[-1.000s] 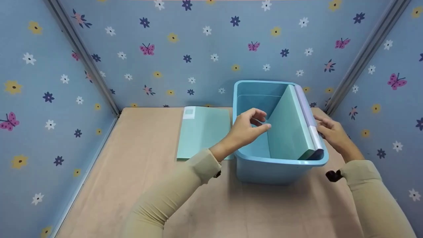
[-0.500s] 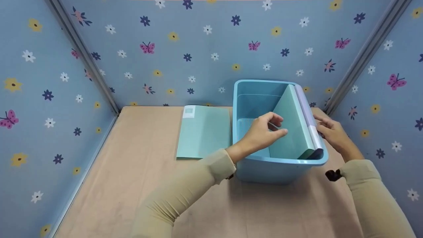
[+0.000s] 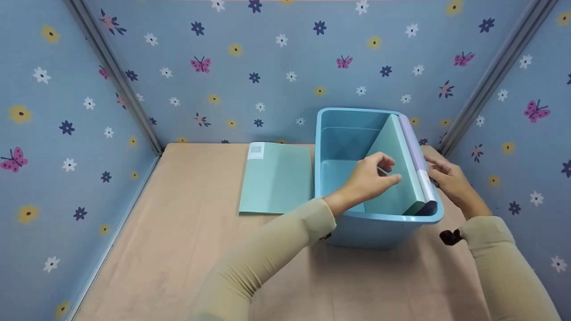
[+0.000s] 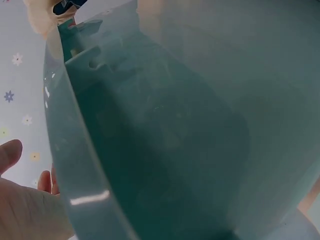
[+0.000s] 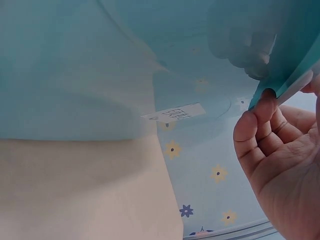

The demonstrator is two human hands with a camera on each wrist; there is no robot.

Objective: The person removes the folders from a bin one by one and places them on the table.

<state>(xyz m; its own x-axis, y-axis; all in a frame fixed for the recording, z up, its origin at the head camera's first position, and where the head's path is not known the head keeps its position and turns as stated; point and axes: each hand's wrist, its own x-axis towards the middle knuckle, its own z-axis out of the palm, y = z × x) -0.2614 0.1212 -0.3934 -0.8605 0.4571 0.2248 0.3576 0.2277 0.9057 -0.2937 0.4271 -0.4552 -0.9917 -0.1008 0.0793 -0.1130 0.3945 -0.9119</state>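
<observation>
Beside the left hand [image 3: 369, 179] stands a green folder [image 3: 397, 194].

Head view: fairly bright, soft, even light, apparently from above; bin [image 3: 366, 232] throws a blurry shadow on the surface [image 3: 200, 187], on the side away from its far edge, w/ another dark patch nr. the R edge. L wrist view: dim, murky teal, w/ glare streak on bin's rim [image 4: 90, 197]. R wrist view: dimmer up top, faint reflections on bin, label [image 5: 175, 112] print too soft to read.

Beige sleeves [image 3: 495, 258], black wrist cameras [image 3: 450, 237]
</observation>
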